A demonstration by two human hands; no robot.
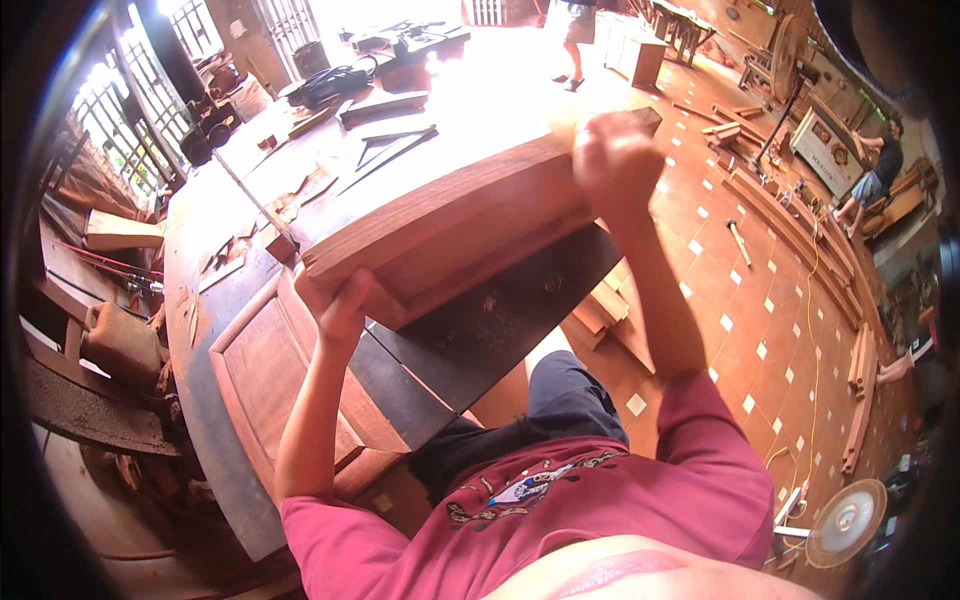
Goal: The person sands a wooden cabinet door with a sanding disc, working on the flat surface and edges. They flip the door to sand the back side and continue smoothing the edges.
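A reddish-brown framed wooden panel [470,222] is tilted up on its edge above the dark tabletop [490,318]. My left hand [338,306] grips its near left corner, the thumb lying on the inner face. At the opposite upper end my right hand [622,165] is closed around the frame; motion smears its fingers a little. A second framed wooden panel [285,365] lies flat on the table's left side, beside my left forearm.
Beyond the panel, a dark triangular square [390,148], black cables [330,84] and wood scraps lie on the table. At right, a hammer [738,243], long boards [790,235] and a fan [848,522] stand or lie on the tiled floor. Other people are farther off.
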